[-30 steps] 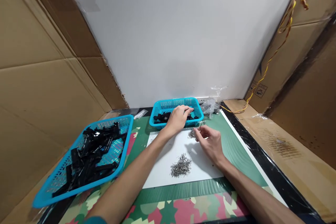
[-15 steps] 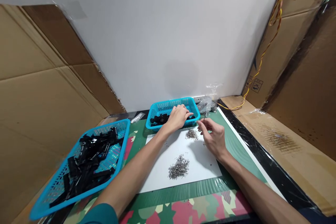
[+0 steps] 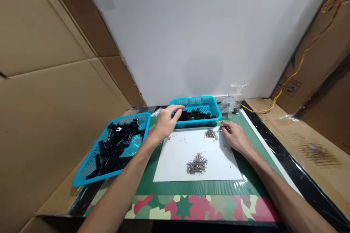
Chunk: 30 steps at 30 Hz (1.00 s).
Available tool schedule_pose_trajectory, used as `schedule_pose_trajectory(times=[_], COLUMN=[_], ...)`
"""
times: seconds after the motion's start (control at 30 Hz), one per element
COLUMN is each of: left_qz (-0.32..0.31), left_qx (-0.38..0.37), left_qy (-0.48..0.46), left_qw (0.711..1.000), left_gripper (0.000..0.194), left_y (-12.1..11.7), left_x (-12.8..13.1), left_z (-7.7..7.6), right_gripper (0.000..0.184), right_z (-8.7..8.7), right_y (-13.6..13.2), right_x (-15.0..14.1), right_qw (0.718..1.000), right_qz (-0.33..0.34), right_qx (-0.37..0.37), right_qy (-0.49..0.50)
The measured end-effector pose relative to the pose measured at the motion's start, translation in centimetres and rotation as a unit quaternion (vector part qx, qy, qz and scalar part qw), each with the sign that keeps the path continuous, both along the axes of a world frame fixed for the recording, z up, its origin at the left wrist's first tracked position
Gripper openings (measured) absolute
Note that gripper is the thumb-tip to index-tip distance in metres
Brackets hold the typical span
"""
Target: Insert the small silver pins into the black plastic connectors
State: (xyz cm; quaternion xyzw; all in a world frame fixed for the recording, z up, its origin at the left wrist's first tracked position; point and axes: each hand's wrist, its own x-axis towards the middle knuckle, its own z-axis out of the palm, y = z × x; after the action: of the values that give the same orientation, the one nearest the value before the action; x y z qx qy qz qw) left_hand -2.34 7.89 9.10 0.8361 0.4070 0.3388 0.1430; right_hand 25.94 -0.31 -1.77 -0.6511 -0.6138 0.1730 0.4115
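My left hand [image 3: 167,121] is raised at the left end of the far blue basket [image 3: 217,116], thumb and fingers apart, with nothing visible between them. Small black plastic parts [image 3: 195,114] lie in that basket. At the upper right corner of the white sheet [image 3: 175,164], my right hand [image 3: 233,135] has its fingertips pinched together; what they hold is too small to make out. Just left of those fingertips sits a small pile of tiny metal pieces [image 3: 211,134]. A larger pile of tiny metal springs or clips [image 3: 197,164] lies nearer the front of the sheet.
On the left, a second blue basket [image 3: 79,178] holds long black plastic parts [image 3: 116,145]. Clear plastic bags [image 3: 229,105] rest beside the far basket. Cardboard walls [image 3: 54,109] flank the green mat [image 3: 218,187], and a yellow twisted wire [image 3: 276,96] hangs at the right.
My left hand has come out of the far basket, moving left. My right hand has lowered towards the sheet's upper right corner. The view has shifted left.
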Motion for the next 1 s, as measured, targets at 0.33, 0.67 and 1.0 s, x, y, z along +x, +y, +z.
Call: schedule_pose_trajectory(times=[0.33,0.67,1.0], left_qz=[0.259,0.273,0.257], left_qx=[-0.027,-0.116,-0.144], left_qy=[0.205,0.337,0.365], left_qw=[0.944,0.894,0.883], left_gripper=[0.034,0.029,0.014], left_y=[-1.3,0.8,2.8], left_x=[-16.5,-15.5,-14.7], left_z=[1.1,-2.3,-1.3], right_gripper=[0.03,0.034,0.015], right_z=[-1.2,-1.2,-1.3], right_y=[-0.2,-0.2,0.4], right_x=[0.2,0.4,0.5], right_qw=[0.996,0.995,0.994], right_qz=[0.044,0.049,0.037], right_qx=[-0.051,-0.061,-0.063], right_qy=[-0.051,-0.062,-0.077])
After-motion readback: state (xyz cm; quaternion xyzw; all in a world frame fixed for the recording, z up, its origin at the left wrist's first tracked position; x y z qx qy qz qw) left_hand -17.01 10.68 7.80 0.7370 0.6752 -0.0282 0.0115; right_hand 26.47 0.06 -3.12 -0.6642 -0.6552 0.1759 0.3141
